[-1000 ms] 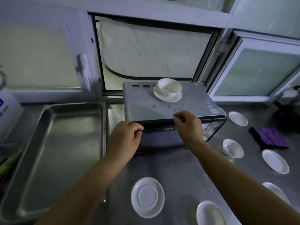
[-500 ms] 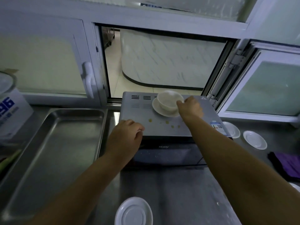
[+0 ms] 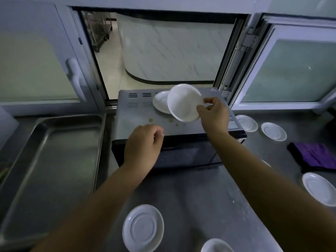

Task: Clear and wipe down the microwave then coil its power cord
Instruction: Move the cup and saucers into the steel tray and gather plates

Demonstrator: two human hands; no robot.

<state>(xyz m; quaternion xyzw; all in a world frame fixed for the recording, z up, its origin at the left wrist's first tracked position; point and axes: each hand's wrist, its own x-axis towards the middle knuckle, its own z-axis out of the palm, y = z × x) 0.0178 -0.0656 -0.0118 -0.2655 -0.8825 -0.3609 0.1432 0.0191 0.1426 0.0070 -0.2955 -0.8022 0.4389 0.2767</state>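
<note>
A stainless steel counter [image 3: 190,193] fills the lower frame, with a deep metal tray [image 3: 51,160] set into its left side. At centre, below an open serving window [image 3: 163,48], stands the grey microwave [image 3: 145,113], its dark door facing the camera and small yellowish specks dotting its top. A person's right hand [image 3: 213,113], right of centre, pinches the rim of a white bowl [image 3: 183,102] between thumb and fingers, holding it tilted and raised over a white saucer [image 3: 160,102] that rests on the microwave's top. The left hand [image 3: 143,150], at centre, hangs before the microwave's front upper edge with fingers loosely curled, grasping nothing. Several white saucers [image 3: 143,228] lie across the counter in the lower and right parts of the frame. A purple cloth [image 3: 316,155] sits at the right edge.
</note>
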